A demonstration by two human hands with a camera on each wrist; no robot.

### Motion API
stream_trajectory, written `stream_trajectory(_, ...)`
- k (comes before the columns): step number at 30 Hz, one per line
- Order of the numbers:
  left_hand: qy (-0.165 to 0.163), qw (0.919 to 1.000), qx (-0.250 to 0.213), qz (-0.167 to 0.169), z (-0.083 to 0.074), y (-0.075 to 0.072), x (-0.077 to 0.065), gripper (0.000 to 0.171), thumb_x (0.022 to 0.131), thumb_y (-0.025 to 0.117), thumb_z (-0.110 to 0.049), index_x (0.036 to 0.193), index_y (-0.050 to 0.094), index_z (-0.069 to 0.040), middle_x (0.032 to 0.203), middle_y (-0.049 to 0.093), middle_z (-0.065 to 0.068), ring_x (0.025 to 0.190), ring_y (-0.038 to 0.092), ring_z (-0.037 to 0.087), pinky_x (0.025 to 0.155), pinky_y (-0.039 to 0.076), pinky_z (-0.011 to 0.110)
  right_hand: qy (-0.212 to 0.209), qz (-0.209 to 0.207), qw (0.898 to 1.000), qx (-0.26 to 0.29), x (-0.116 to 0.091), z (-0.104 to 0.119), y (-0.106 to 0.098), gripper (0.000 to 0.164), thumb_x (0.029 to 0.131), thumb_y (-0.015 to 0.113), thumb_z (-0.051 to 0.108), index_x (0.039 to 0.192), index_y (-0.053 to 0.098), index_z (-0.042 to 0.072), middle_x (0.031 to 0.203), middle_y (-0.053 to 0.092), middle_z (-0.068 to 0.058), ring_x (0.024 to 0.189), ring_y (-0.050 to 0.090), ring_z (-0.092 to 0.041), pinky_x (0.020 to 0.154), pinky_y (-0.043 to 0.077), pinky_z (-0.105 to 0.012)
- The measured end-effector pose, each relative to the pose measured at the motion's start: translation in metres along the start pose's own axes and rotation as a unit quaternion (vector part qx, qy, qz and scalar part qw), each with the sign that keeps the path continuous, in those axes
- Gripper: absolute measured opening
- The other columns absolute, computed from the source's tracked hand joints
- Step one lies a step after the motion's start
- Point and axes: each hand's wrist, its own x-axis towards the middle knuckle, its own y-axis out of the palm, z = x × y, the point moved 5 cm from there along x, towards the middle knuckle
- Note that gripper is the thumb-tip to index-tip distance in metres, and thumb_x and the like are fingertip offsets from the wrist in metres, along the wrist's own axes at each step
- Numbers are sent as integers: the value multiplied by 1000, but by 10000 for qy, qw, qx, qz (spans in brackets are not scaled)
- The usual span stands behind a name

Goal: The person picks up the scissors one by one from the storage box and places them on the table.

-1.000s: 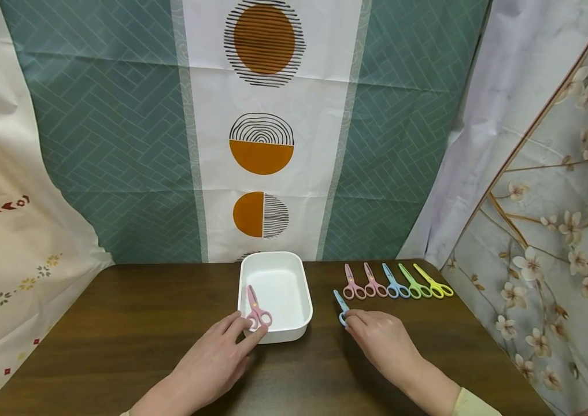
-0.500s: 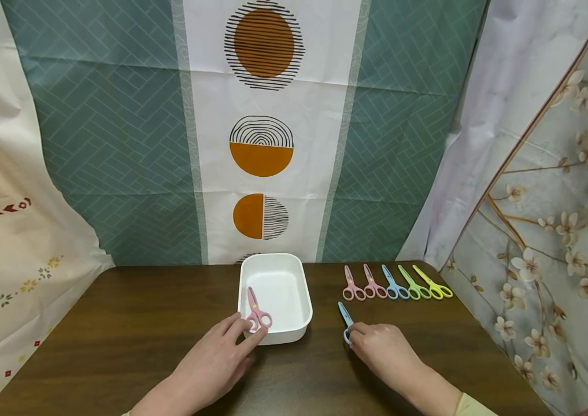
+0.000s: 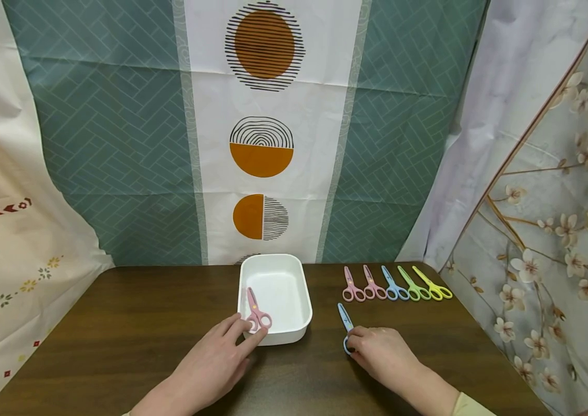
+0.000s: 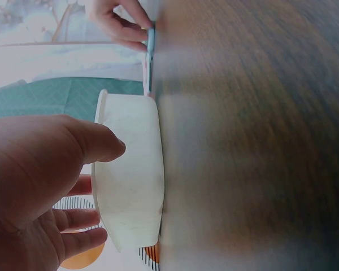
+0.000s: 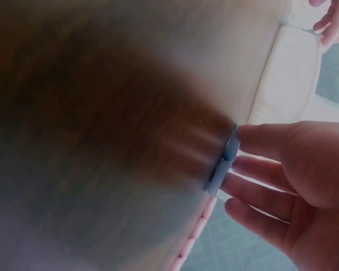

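My left hand (image 3: 215, 358) holds the near left corner of a white plastic box (image 3: 287, 337). In the left wrist view its thumb (image 4: 104, 144) lies over the box's outer wall, with the other fingers round the side. Inside the box is a pair of pink scissors (image 3: 253, 299), leaning toward the near left corner, handles close to my left fingertips. To the right of the box, my right hand (image 3: 383, 351) pinches a pair of light blue scissors (image 3: 345, 317) by the handles, close at the dark tabletop, blades pointing away. The right wrist view shows the blue handles (image 5: 218, 176) under the fingertips.
At the back right of the wooden table (image 3: 143, 312) lies a row of scissors: two pink pairs (image 3: 350, 283), a blue pair (image 3: 394, 284), a green pair (image 3: 412, 283) and a yellow pair (image 3: 431, 283). Patterned cloths (image 3: 111, 144) hang behind and at both sides.
My right hand has drawn the light blue scissors toward me and slightly right, away from the row, with most of the movement earlier in this second. The left hand has stayed at the box.
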Motion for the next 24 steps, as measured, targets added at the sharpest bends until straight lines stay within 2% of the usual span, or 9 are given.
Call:
stream_trajectory(2, 8, 10000, -13, -16, 0, 0, 0, 68, 89, 92, -22, 152, 67, -20, 128, 67, 8, 125, 64, 34, 100, 61, 49, 62, -42, 10000, 3, -2, 0, -1, 24, 82, 97, 19, 96, 77, 21, 97, 72, 7, 84, 72, -15, 68, 60, -38)
stream_trajectory(5, 30, 10000, -12, -83, -1, 0, 0, 68, 88, 92, -22, 151, 68, -20, 127, 67, 8, 125, 64, 34, 100, 61, 49, 159, 18, 9999, -44, -6, 1, -2, 30, 87, 94, 28, 111, 81, 17, 111, 77, 2, 104, 74, -23, 84, 64, -43)
stream_trajectory(8, 40, 9998, 0, -180, -1, -1, 0, 68, 86, 93, -20, 150, 68, -19, 127, 67, 8, 124, 65, 35, 99, 62, 49, 319, 455, 9984, -45, -12, 3, -1, 47, 95, 86, 42, 131, 78, 13, 131, 76, -7, 129, 69, -31, 102, 60, -48)
stream_trajectory(10, 43, 9997, 14, -228, -1, -1, 0, 69, 85, 93, -19, 150, 68, -19, 127, 66, 8, 124, 65, 36, 98, 62, 50, 471, 851, 9952, 44, -15, 4, 1, 59, 99, 79, 51, 142, 73, 12, 142, 72, -11, 137, 65, -35, 108, 57, -51)
stream_trajectory(14, 32, 9997, 11, -257, -1, -2, 0, 70, 85, 93, -19, 150, 68, -20, 127, 66, 8, 125, 66, 38, 99, 62, 50, 730, 1331, 9882, 215, -20, 7, 3, 69, 103, 67, 62, 152, 67, 12, 153, 65, -15, 139, 63, -38, 110, 55, -52)
stream_trajectory(18, 15, 9997, 3, -234, -1, -3, 0, 70, 85, 93, -19, 150, 68, -19, 127, 66, 8, 125, 66, 38, 99, 62, 51, 780, 1382, 9869, 289, -21, 9, 2, 71, 104, 63, 65, 152, 66, 13, 154, 63, -17, 136, 65, -40, 109, 56, -52)
stream_trajectory(24, 2, 9999, 7, -145, -1, -2, 1, 69, 86, 93, -20, 151, 68, -20, 128, 67, 9, 126, 66, 38, 100, 61, 51, 830, 1469, 9846, 461, -23, 8, 2, 71, 104, 63, 65, 152, 67, 12, 155, 61, -21, 139, 63, -40, 110, 54, -54)
